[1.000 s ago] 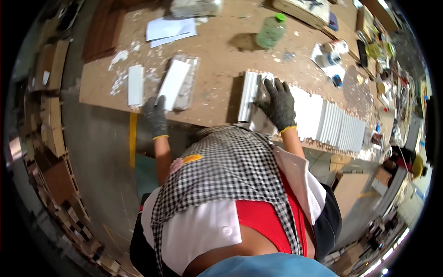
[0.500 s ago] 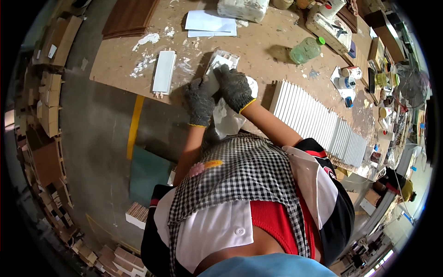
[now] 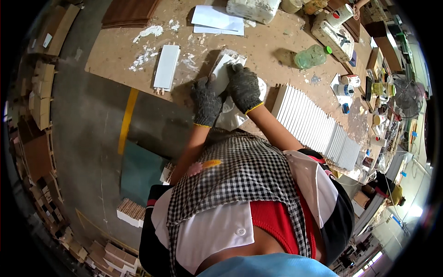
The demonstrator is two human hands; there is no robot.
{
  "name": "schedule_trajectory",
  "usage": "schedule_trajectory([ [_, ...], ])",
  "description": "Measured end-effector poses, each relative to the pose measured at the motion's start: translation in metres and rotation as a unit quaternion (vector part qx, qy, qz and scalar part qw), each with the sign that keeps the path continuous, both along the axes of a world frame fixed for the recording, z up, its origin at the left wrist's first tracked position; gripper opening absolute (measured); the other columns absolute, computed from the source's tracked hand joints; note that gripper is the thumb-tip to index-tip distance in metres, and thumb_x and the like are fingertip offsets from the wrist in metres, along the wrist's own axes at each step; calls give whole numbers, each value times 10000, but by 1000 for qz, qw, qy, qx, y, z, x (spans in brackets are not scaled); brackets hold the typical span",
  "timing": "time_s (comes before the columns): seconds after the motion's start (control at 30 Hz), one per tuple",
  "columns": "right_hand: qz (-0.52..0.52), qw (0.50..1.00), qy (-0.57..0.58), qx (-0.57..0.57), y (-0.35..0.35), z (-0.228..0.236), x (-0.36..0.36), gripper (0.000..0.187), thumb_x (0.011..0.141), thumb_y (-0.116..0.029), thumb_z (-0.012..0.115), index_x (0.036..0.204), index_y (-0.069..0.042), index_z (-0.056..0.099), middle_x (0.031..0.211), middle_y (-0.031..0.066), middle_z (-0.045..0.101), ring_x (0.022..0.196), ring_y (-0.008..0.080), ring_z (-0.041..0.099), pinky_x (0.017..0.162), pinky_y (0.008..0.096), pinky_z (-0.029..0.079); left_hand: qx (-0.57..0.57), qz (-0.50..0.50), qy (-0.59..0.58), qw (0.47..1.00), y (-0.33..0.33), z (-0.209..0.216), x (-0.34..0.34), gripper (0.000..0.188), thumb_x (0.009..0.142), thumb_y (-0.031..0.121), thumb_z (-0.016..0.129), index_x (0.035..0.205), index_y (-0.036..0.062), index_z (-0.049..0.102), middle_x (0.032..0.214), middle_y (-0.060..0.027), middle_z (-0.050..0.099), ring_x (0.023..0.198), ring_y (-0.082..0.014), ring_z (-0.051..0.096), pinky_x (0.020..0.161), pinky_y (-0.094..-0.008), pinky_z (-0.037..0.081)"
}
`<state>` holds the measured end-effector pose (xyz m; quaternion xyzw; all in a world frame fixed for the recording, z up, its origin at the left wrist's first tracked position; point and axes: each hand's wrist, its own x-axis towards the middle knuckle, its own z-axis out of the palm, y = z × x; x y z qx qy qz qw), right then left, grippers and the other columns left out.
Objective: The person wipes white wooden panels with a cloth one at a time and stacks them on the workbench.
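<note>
White, flat, smooth-faced piece (image 3: 222,80) in mid-handling, between both hands close to the near edge of the brown, paint-spotted surface (image 3: 115,60), a little right of its left corner, lying tilted at a pale, wrapped-looking block (image 3: 241,59); exact contact with the block hidden. Dark grey knitted glove with yellow cuff on the left hand (image 3: 207,99), fingers curled in snugly at the piece's left side and apparently gripping it, undersides out of sight. Matching glove on the right hand (image 3: 244,87), fingers bent down over the piece's right side; cannot tell whether pinching it, pressing on it or holding something thin against it. Beneath the right wrist, a crumpled white sheet (image 3: 230,116), cloth or paper, at the near edge. As for progress: one white rectangular panel with wooden pegs at its end (image 3: 167,68) set down alone near the left corner, well apart from the rest, perhaps already dealt with; one piece in hand, judged unfinished. Along the near edge toward the right, a long, close-packed row of narrow white slats with peg ends (image 3: 313,123), probably most of the batch; no telling finished ones from waiting ones. Farther back, untouched, a translucent green bottle with a bright green cap (image 3: 310,57) and white paper sheets (image 3: 217,19) toward the far edge.
</note>
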<state>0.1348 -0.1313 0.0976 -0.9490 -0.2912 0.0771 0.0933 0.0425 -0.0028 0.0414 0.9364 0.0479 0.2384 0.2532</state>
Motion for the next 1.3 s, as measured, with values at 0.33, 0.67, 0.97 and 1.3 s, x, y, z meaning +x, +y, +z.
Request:
schedule_trajectory([
  [0.33, -7, 997, -74, 33, -14, -2, 4, 442, 810, -160, 678, 1230, -45, 601, 1081, 189, 644, 984, 374, 633, 831, 476, 526, -33, 5, 82, 996, -2, 0, -1, 651, 736, 56, 751, 1356, 21, 555, 1178, -259, 574, 1098, -433, 550, 958, -522, 441],
  [0.67, -71, 993, -90, 26, -28, 6, 24, 519, 833, -184, 700, 1313, -41, 568, 1158, 204, 632, 1103, 380, 606, 910, 487, 510, -18, -21, -24, 999, 2, -18, 0, 806, 757, 217, 844, 1450, 54, 466, 1123, -256, 588, 1027, -434, 558, 905, -535, 443],
  [0.97, -93, 981, -99, 138, -62, -33, 67, 407, 828, -18, 540, 1231, -29, 601, 1037, 232, 632, 949, 408, 619, 818, 484, 518, 0, -25, 43, 999, 3, 2, -9, 883, 765, 339, 844, 1490, 65, 423, 1184, -269, 567, 1085, -441, 541, 953, -564, 419],
  [1.3, -43, 985, -39, 163, -50, -16, 11, 493, 841, -46, 610, 1331, -29, 561, 1132, 257, 616, 996, 413, 626, 849, 496, 531, -179, 80, 169, 966, 6, 5, -50, 741, 813, 186, 836, 1400, -31, 441, 1298, -237, 518, 1188, -351, 574, 985, -431, 509],
])
